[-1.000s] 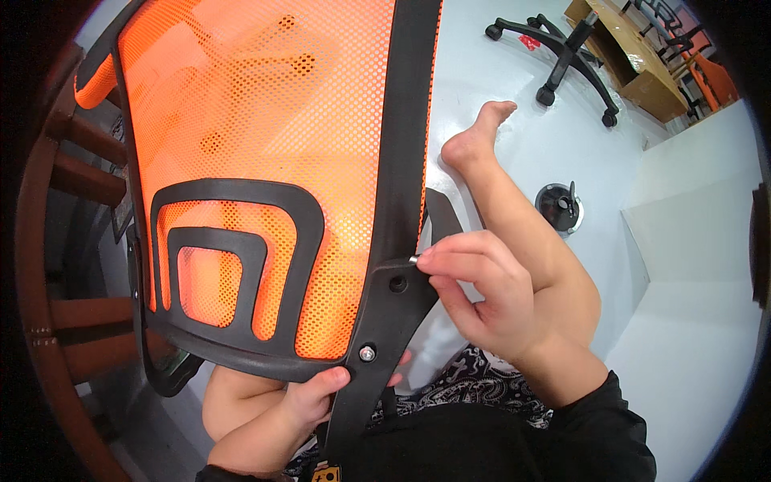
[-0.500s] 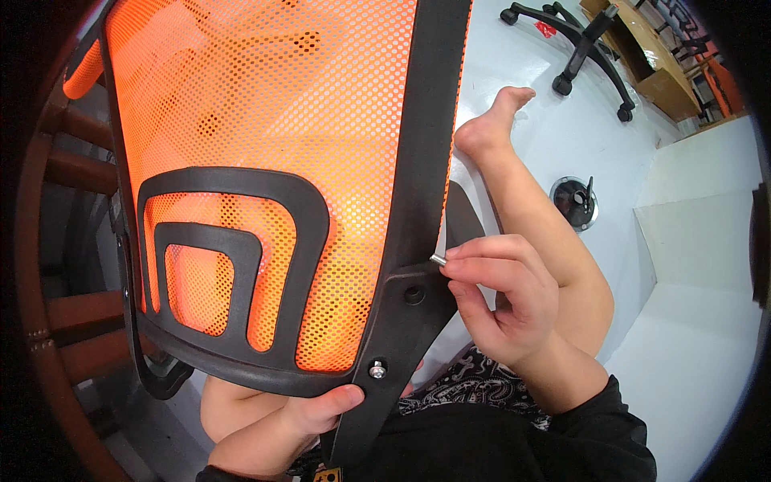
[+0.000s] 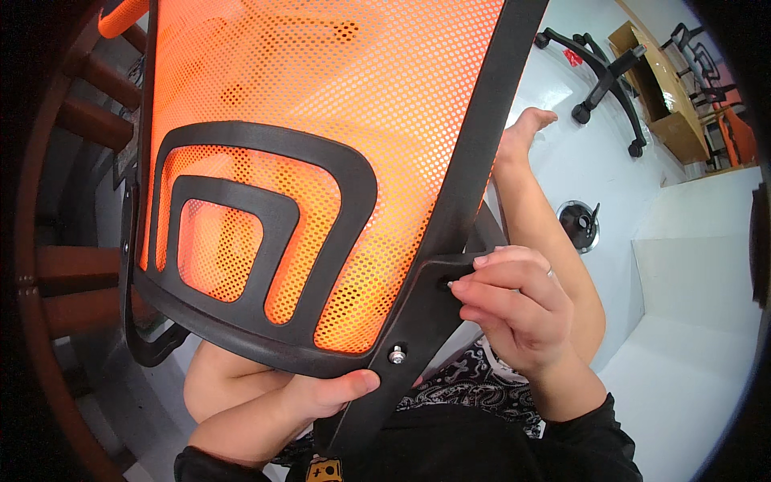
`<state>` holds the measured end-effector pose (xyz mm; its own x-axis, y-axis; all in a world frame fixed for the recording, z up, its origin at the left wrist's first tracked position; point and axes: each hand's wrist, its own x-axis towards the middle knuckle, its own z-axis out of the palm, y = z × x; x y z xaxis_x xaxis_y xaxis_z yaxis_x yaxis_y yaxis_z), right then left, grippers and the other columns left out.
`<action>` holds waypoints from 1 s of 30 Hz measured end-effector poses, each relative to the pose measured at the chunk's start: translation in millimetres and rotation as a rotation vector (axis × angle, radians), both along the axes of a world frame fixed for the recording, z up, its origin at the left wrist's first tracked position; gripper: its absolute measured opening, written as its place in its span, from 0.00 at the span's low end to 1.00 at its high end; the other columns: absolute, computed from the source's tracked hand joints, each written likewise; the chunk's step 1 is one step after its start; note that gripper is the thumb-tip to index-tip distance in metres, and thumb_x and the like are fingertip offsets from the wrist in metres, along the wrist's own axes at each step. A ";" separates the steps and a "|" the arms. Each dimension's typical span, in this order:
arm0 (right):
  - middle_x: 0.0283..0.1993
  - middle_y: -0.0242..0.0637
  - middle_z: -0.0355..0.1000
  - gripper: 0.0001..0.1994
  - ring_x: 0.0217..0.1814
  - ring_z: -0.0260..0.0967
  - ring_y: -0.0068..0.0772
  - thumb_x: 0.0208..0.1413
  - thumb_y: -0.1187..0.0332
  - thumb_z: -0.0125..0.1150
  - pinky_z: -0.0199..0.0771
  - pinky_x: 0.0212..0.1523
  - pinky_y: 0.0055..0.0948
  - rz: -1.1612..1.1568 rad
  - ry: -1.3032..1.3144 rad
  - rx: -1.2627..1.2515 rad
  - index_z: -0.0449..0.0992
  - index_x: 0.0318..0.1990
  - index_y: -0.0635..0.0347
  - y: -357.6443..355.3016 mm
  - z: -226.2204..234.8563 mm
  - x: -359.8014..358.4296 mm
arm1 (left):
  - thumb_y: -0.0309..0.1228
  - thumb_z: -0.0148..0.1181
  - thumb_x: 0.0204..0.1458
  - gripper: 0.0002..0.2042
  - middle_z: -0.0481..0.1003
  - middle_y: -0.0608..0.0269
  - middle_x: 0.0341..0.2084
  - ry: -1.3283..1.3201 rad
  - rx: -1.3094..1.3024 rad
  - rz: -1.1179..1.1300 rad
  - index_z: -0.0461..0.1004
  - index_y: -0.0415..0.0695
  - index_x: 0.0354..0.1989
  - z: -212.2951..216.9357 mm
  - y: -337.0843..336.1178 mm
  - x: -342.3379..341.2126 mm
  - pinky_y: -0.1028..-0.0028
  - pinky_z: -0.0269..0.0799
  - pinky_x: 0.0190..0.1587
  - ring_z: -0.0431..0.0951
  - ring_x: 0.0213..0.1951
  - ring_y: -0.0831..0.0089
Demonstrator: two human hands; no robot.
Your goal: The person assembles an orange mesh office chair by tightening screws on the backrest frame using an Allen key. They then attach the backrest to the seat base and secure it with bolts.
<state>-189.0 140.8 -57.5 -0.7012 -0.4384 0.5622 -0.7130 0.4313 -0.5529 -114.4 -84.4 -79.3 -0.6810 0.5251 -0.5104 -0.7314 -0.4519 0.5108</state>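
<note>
An orange mesh chair backrest with a black plastic frame fills the view, leaning over my lap. My left hand grips the frame's bottom edge from below, thumb beside a silver bolt in the black bracket. My right hand is at the bracket's right side, fingertips pinched together against a dark hole. A small screw seems to be held there, mostly hidden by the fingers. My bare leg and foot stretch out behind the frame.
A black chair base with castors lies on the white floor at the upper right, near a cardboard box. A round black part sits beside my leg. Brown wooden bars stand at the left, a white panel at the right.
The backrest has come closer and shifted right in view. My right hand's pinched fingertips have moved onto the hole in the bracket. My left hand keeps its grip below.
</note>
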 end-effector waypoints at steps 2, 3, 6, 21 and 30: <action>0.35 0.30 0.71 0.17 0.40 0.69 0.32 0.32 0.73 0.72 0.70 0.39 0.30 -0.016 0.027 0.021 0.79 0.36 0.57 -2.7 -1.6 -0.6 | 0.41 0.68 0.41 0.42 0.66 0.45 0.53 0.016 0.009 -0.008 0.54 0.34 0.62 -0.2 0.3 -0.7 0.60 0.72 0.54 0.70 0.54 0.54; 0.35 0.30 0.71 0.17 0.40 0.69 0.32 0.32 0.73 0.72 0.69 0.39 0.29 -0.029 0.040 0.040 0.79 0.36 0.56 -3.6 -2.2 -0.3 | 0.41 0.68 0.41 0.42 0.66 0.45 0.53 0.029 0.021 -0.010 0.54 0.34 0.62 -3.5 0.1 -0.6 0.60 0.72 0.54 0.70 0.54 0.54; 0.35 0.28 0.71 0.16 0.39 0.68 0.31 0.31 0.71 0.72 0.68 0.39 0.29 -0.055 0.098 0.122 0.79 0.34 0.56 -5.9 1.4 -1.7 | 0.41 0.68 0.42 0.42 0.66 0.46 0.53 0.036 0.037 0.000 0.54 0.34 0.62 -5.3 1.0 -0.3 0.61 0.72 0.54 0.70 0.54 0.54; 0.36 0.30 0.68 0.14 0.37 0.67 0.33 0.30 0.73 0.70 0.65 0.38 0.33 -0.109 0.117 0.159 0.78 0.32 0.55 -2.6 -3.4 -7.9 | 0.41 0.68 0.42 0.40 0.69 0.44 0.49 0.037 0.018 0.013 0.56 0.34 0.60 -6.8 2.8 -1.8 0.63 0.73 0.53 0.72 0.52 0.58; 0.37 0.33 0.67 0.13 0.38 0.67 0.35 0.32 0.71 0.72 0.65 0.39 0.33 -0.156 0.095 0.151 0.77 0.30 0.55 -5.9 -2.1 -5.3 | 0.41 0.69 0.41 0.41 0.68 0.44 0.52 0.021 -0.004 0.048 0.54 0.34 0.62 0.0 4.4 -3.3 0.61 0.73 0.53 0.71 0.54 0.54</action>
<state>-194.3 134.9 -59.6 -0.7143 -0.4126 0.5652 -0.6767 0.6131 -0.4076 -117.7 -80.0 -79.3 -0.7159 0.4898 -0.4976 -0.6980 -0.4843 0.5275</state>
